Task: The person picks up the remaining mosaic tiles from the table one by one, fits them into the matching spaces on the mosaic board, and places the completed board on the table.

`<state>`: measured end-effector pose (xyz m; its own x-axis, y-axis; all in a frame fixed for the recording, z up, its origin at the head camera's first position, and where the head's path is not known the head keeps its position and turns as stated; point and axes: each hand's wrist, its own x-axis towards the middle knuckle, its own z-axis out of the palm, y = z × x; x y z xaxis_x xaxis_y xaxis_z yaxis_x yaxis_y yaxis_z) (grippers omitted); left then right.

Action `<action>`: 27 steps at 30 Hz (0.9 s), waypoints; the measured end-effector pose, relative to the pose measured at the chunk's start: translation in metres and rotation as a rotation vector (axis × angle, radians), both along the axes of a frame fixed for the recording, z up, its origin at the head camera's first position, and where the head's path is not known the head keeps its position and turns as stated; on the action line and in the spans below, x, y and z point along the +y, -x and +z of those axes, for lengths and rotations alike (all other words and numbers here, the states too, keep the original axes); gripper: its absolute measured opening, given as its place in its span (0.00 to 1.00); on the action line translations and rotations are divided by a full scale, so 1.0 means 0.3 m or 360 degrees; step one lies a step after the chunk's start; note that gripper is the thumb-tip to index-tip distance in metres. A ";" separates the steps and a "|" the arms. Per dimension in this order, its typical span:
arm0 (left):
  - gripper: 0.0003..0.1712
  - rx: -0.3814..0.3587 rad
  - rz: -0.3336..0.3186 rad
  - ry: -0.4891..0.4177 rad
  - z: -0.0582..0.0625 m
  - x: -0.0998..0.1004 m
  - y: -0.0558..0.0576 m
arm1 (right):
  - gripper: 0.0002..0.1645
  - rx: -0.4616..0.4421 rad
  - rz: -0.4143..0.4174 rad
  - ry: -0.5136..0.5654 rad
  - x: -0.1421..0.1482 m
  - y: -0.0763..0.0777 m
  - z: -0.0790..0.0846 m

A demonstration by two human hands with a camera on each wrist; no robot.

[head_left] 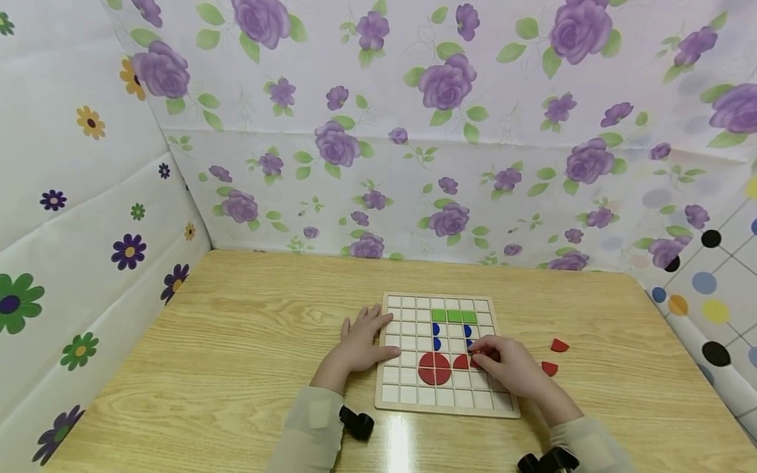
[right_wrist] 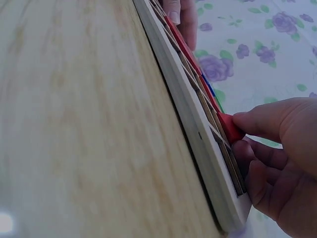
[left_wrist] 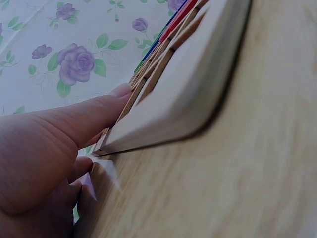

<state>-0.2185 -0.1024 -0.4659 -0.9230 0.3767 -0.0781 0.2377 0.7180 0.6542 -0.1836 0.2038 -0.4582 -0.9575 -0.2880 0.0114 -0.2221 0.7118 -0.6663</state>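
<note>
A wooden grid board [head_left: 446,412] lies on the table. My left hand [head_left: 357,345] rests at its left edge, fingers spread and thumb on the frame. Over the lower right cells, my right hand [head_left: 508,364] pinches a red quarter-circle piece [right_wrist: 229,126] between thumb and fingers, low at the grid. Just left of it sits another red quarter piece [head_left: 460,362] in a cell. Further left, several red quarters form a full circle [head_left: 427,376]. Above are blue half-circle pieces [head_left: 436,343] in two columns, partly hidden by the right hand, and a row of green squares [head_left: 454,316].
Two loose red quarter pieces, an upper one [head_left: 558,345] and a lower one [head_left: 550,368], lie on the table [head_left: 236,341] right of the board. Flower-patterned cloth [head_left: 355,184] stands behind the table, with more cloth at both sides.
</note>
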 end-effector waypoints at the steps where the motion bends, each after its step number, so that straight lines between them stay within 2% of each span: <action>1: 0.42 0.0000 0.0000 -0.0002 0.000 -0.001 -0.001 | 0.07 0.0001 0.0003 -0.0004 0.000 0.001 -0.001; 17: 0.42 -0.0003 0.0002 -0.0007 -0.002 -0.001 -0.002 | 0.11 -0.0023 0.0038 0.0032 0.011 -0.004 -0.015; 27: 0.42 -0.0005 -0.0002 -0.0007 -0.003 0.001 0.003 | 0.14 0.0033 0.0072 0.0029 0.019 -0.012 -0.007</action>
